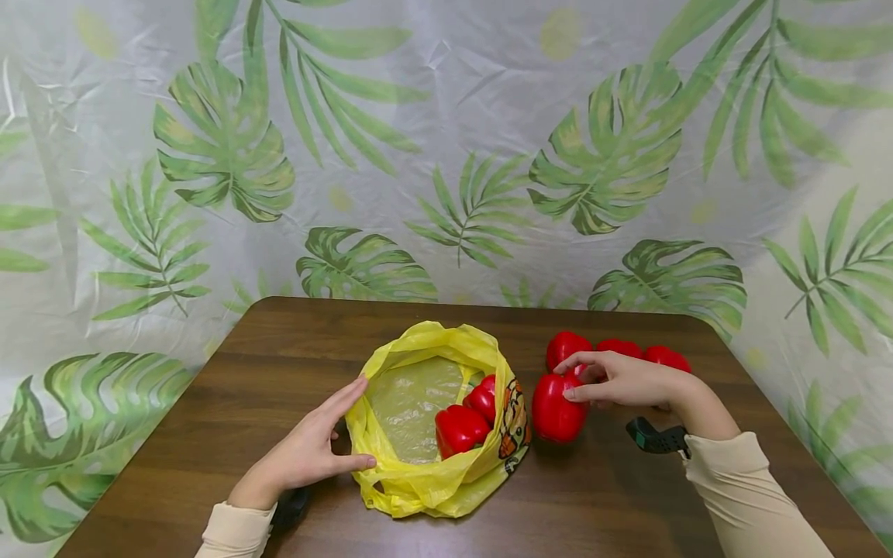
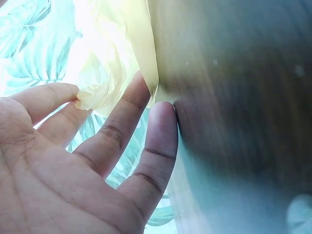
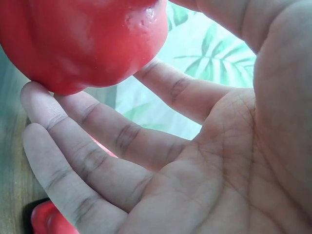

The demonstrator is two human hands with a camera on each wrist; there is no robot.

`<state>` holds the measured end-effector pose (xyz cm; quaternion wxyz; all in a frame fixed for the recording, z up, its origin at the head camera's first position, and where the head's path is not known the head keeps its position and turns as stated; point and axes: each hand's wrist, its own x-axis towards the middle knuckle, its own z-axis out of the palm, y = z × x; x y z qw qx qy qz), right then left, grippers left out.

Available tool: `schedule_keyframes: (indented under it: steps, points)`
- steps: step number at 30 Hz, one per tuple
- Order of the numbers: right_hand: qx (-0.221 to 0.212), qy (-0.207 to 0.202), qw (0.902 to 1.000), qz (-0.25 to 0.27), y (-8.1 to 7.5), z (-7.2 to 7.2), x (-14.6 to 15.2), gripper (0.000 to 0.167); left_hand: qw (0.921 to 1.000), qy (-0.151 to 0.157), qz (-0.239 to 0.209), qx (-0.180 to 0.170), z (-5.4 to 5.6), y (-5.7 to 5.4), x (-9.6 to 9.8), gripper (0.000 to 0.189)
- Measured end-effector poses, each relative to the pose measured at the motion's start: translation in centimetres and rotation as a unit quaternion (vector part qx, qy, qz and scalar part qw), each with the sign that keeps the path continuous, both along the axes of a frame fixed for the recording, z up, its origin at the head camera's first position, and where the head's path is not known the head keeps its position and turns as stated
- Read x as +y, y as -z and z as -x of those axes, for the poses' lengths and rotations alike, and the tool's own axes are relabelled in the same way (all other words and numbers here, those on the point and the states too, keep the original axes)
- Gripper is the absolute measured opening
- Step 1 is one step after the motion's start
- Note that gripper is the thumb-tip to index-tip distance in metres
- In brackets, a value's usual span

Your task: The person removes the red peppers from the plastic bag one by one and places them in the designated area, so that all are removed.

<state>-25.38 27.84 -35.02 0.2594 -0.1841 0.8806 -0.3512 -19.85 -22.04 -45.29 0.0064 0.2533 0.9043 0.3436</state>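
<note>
A yellow plastic bag point(image 1: 398, 488) stands with its mouth spread wide, a printed picture on its right side. Inside, against the right wall, lie two red bell peppers point(image 1: 460, 430). My left hand point(image 1: 307, 449) touches the bag's left rim, thumb and fingers spread apart; in the left wrist view the fingertips point(image 2: 163, 117) meet the thin plastic. Just right of the bag, my right hand point(image 1: 614, 380) grips another red bell pepper point(image 1: 558, 411) between thumb and fingers. The right wrist view shows this pepper point(image 3: 83, 39) at the fingertips, its upper part cut off by the frame.
Behind the right hand, more red bell peppers point(image 1: 666, 357) sit in a row toward the back right of the brown wooden table point(image 1: 300, 341). A leaf-patterned sheet point(image 1: 481, 101) hangs behind the table. Each wrist wears a dark band point(image 1: 656, 438).
</note>
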Motion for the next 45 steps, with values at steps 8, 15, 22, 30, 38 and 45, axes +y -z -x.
schedule_keyframes:
  steps: [8,15,22,30,38,45]
  points:
    - [-0.013,-0.006,0.9998,0.011,1.0,0.3,0.5,0.055,1.0000,0.000,0.000,-0.002,-0.1,-0.1,0.0,0.110]
    - [-0.037,0.003,0.9991,0.022,1.5,0.5,1.0,0.056,1.0000,-0.001,0.005,-0.002,-0.1,-0.1,0.0,0.110]
    - [-0.050,0.002,0.9984,0.026,1.7,0.6,1.4,0.056,1.0000,0.000,0.006,-0.002,0.0,-0.1,0.0,0.110]
    - [-0.061,0.006,0.9977,0.029,1.9,0.7,1.8,0.058,1.0000,-0.001,0.007,0.000,0.0,-0.1,0.0,0.110]
    - [-0.057,0.004,0.9982,0.020,2.0,0.8,1.9,0.059,1.0000,0.001,0.006,-0.001,-0.1,-0.1,0.1,0.110]
    - [-0.050,0.000,0.9986,0.016,2.3,0.8,2.0,0.058,1.0000,0.001,0.007,0.000,-0.1,-0.2,0.1,0.110]
